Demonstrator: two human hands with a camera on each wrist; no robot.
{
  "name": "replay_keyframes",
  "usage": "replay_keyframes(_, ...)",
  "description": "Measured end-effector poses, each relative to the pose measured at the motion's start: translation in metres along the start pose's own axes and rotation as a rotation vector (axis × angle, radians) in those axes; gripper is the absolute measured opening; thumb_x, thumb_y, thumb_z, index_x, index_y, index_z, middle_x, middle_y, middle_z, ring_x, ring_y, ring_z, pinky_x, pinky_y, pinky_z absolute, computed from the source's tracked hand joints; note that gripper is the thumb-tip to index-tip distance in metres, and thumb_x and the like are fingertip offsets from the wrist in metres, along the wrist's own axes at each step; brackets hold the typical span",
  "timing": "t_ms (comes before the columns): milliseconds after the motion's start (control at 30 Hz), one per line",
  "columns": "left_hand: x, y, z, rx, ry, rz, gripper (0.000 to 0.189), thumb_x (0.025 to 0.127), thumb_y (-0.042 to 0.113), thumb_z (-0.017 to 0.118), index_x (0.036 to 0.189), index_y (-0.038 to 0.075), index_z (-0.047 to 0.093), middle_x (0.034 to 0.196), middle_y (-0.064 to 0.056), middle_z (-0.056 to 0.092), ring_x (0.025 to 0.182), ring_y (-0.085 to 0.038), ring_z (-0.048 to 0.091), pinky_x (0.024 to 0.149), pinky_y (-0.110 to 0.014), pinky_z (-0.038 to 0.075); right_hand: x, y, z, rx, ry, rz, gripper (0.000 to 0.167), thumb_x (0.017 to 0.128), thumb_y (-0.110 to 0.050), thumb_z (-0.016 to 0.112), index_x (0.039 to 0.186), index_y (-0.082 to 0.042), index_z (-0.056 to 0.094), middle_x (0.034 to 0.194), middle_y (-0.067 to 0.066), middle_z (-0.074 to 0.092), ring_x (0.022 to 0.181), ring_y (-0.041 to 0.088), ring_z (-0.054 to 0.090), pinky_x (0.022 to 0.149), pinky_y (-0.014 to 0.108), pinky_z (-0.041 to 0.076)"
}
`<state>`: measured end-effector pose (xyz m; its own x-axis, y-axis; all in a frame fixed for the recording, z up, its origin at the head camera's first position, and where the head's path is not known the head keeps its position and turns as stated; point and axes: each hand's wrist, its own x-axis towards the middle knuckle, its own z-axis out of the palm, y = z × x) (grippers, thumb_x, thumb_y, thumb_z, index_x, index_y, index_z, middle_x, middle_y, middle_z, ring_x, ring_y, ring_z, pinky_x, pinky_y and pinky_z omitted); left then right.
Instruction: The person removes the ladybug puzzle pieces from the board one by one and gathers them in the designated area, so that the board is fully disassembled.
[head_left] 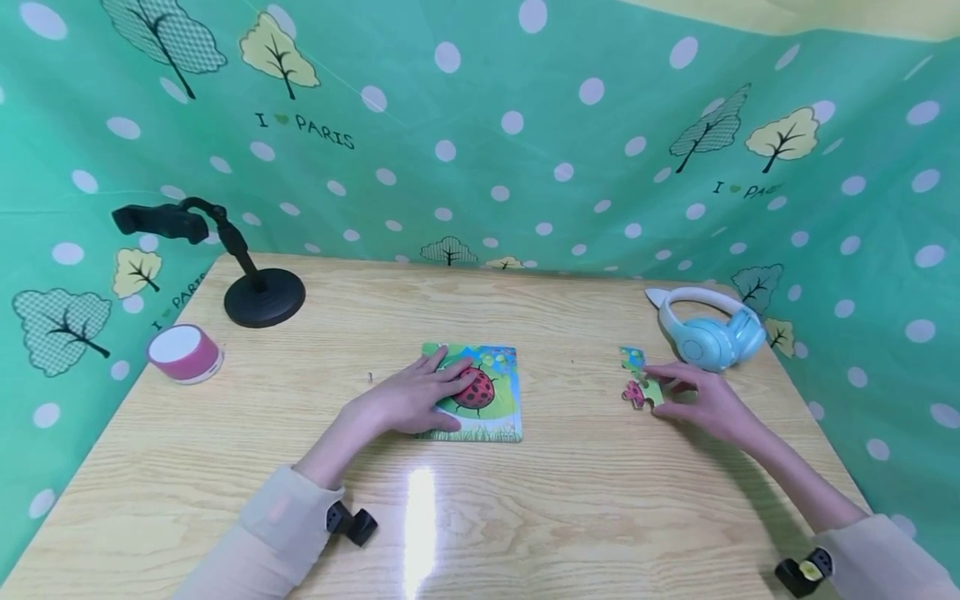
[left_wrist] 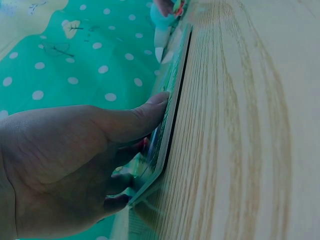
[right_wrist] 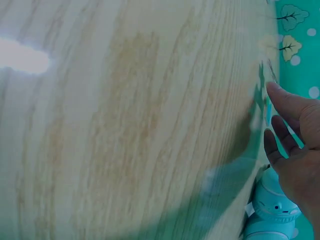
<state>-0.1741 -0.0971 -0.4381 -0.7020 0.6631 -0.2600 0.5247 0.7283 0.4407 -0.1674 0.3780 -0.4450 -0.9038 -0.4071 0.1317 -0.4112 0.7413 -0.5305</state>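
Observation:
On the table lies a square jigsaw puzzle with a red ladybug on a green leaf. My left hand rests on its left part, fingers spread. In the left wrist view my thumb lies on the board's face near the edge, and the other fingers are partly hidden. Off to the right, my right hand pinches a green jigsaw piece between thumb and fingers. Pink and blue-green parts show beside it; whether they are joined pieces I cannot tell. In the right wrist view the piece is a thin edge at the fingertips.
Blue cat-ear headphones lie just behind my right hand. At the back left stands a black stand with a bent arm, and a pink-and-white round object is near it. A polka-dot cloth hangs behind the wooden table.

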Motion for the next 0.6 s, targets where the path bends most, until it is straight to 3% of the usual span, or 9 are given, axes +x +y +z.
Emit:
replay_keyframes(200,0.0007,-0.0008,0.0002,-0.001,0.004,-0.001,0.075,0.099,0.042,0.066,0.162,0.016,0.034,0.175,-0.006,0.014,0.161,-0.043,0.000,0.132,-0.060,0.010,0.0009,0.0021,0.0013,-0.037,-0.006,-0.028,0.054,0.078,-0.007,0.088,0.129,-0.003,0.070,0.121,0.014,0.074,0.097,0.007,0.067,0.080,0.022,0.059)
replay_keyframes(367,0.0001,0.0007,-0.0006,-0.005,-0.006,-0.007,0.075,0.099,0.042,0.066,0.162,0.016,0.034,0.175,-0.004,0.014,0.162,-0.042,0.000,0.132,-0.059,0.010,0.0014,0.0024,0.0014,-0.130,-0.012,-0.033,0.048,0.077,-0.008,0.089,0.123,-0.011,0.075,0.121,0.008,0.076,0.106,0.008,0.065,0.086,0.018,0.055)
replay_keyframes(600,-0.0001,0.0011,-0.0008,0.002,-0.010,-0.009,0.074,0.099,0.042,0.066,0.162,0.016,0.034,0.175,-0.004,0.014,0.162,-0.042,0.001,0.132,-0.059,0.011,0.0030,0.0005,-0.0007,-0.155,-0.023,-0.034,0.048,0.075,-0.010,0.090,0.121,-0.012,0.076,0.121,0.009,0.076,0.110,0.021,0.066,0.087,0.021,0.056)
